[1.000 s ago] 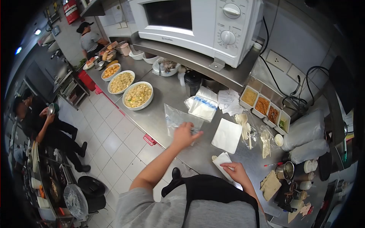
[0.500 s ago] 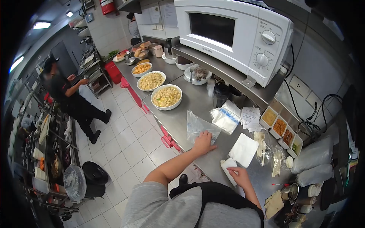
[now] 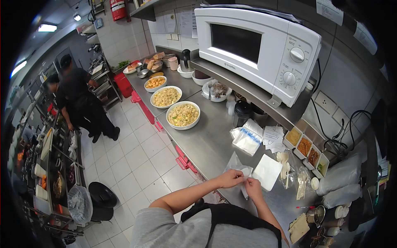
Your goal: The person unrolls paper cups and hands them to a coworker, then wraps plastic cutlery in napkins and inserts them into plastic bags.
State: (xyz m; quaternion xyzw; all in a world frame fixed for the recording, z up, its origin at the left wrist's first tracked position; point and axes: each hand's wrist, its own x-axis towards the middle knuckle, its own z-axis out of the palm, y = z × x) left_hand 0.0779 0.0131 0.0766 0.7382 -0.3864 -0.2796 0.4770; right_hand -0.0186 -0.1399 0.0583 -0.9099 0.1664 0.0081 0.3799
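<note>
Pinching the clear plastic bag (image 3: 232,161) now with the left grip (image 3: 230,179), closed at the fingertips, just below and right of the centre of the frame! Holding a slim white packet (image 3: 245,192) in the closed right grip (image 3: 253,189), close beside, almost fingertip to fingertip. Can't tell bag from packet between those fingers. See the white paper sheets (image 3: 267,171) lying flat just to the right on the worktop (image 3: 215,144). Look higher for a white-and-blue bundle (image 3: 248,137), left of some paper slips (image 3: 273,137). Spot three food bowls (image 3: 182,127) toward the upper left, well apart from the hands, and a white microwave (image 3: 269,62) at upper right.
</note>
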